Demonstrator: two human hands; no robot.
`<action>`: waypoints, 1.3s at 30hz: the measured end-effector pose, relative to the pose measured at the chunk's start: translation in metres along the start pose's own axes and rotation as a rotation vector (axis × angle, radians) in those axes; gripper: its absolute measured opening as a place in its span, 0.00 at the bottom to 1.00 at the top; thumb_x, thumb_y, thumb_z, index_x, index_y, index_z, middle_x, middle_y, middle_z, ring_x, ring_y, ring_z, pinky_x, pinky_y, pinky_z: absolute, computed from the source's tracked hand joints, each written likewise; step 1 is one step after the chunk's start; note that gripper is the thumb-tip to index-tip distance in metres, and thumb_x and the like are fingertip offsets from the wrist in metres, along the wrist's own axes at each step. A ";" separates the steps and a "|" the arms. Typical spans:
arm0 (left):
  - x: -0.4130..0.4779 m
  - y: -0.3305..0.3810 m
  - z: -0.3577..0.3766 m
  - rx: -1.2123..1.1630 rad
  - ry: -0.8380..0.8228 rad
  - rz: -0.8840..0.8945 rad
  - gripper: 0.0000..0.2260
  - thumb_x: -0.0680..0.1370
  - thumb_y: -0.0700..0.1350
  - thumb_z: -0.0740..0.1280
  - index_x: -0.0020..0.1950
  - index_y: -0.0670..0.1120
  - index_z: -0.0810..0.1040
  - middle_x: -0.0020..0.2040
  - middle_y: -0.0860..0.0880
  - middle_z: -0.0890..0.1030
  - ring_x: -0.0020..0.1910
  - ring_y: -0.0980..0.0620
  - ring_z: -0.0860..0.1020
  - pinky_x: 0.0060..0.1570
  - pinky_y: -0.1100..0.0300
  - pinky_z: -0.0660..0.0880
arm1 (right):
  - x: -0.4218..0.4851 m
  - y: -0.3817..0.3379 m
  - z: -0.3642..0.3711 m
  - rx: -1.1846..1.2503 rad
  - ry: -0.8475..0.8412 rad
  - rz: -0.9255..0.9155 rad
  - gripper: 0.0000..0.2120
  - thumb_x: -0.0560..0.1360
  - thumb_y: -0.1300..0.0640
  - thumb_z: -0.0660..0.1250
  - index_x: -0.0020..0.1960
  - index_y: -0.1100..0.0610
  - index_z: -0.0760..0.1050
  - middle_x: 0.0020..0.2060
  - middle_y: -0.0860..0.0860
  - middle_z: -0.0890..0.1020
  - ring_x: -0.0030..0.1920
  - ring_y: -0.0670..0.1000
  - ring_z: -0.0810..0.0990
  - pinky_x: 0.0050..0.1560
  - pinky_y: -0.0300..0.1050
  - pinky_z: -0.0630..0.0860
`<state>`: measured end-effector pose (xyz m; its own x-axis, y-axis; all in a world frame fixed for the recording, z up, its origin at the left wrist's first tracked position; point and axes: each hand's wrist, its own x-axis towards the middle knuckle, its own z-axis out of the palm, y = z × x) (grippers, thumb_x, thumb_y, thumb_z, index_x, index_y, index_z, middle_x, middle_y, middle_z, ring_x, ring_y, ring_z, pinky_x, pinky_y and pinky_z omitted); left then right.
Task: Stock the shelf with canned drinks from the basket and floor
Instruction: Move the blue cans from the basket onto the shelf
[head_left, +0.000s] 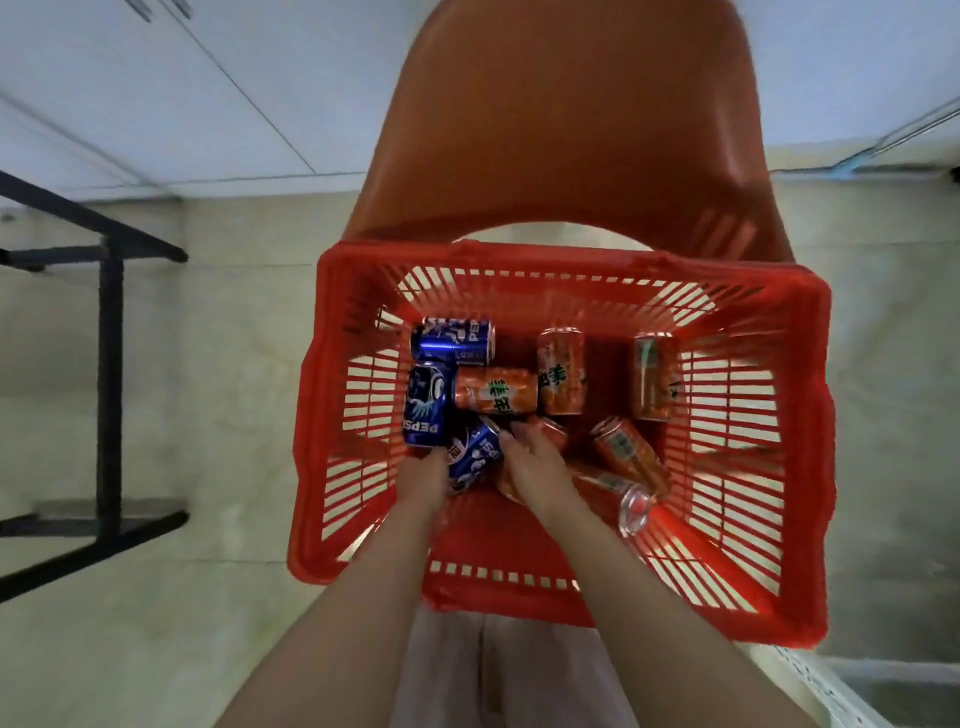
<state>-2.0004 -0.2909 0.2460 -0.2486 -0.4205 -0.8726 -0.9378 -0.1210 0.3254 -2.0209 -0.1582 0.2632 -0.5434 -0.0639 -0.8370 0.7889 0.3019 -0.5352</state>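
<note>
A red plastic basket (810, 467) sits on an orange chair and holds several loose cans. Blue Pepsi cans (452, 340) lie at the left, orange soda cans (496, 391) across the middle and right. My left hand (425, 480) reaches into the basket and grips a blue can (475, 452) near the front left. My right hand (535, 465) lies over an orange can (550, 431) just beside it, fingers curled on it. The shelf is out of view.
The orange chair (566, 130) back rises behind the basket. A black metal frame (109, 364) stands on the pale floor at the left. A white perforated edge (826, 686) shows at the lower right.
</note>
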 end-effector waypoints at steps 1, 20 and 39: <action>0.003 -0.001 0.002 -0.091 -0.026 -0.065 0.17 0.74 0.46 0.68 0.60 0.40 0.79 0.53 0.42 0.83 0.50 0.43 0.82 0.54 0.48 0.79 | 0.008 0.000 0.003 -0.051 -0.023 -0.022 0.21 0.81 0.47 0.59 0.71 0.55 0.70 0.61 0.45 0.72 0.65 0.49 0.72 0.69 0.48 0.68; -0.015 0.011 0.003 -0.369 -0.201 -0.177 0.11 0.73 0.41 0.62 0.54 0.42 0.76 0.52 0.39 0.82 0.51 0.42 0.81 0.48 0.51 0.78 | 0.013 -0.015 -0.001 -0.307 0.111 0.024 0.24 0.76 0.32 0.57 0.53 0.53 0.69 0.48 0.48 0.77 0.48 0.50 0.77 0.48 0.48 0.74; -0.190 0.079 -0.095 -0.038 -0.530 0.548 0.21 0.74 0.54 0.72 0.61 0.44 0.76 0.53 0.46 0.82 0.52 0.47 0.81 0.57 0.47 0.78 | -0.206 -0.068 0.007 0.719 0.536 -0.293 0.33 0.67 0.40 0.76 0.63 0.59 0.73 0.53 0.58 0.81 0.50 0.58 0.84 0.44 0.54 0.84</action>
<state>-2.0039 -0.3053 0.4722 -0.7680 0.0574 -0.6379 -0.6404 -0.0538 0.7662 -1.9603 -0.1720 0.4715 -0.6663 0.4562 -0.5899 0.4905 -0.3277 -0.8075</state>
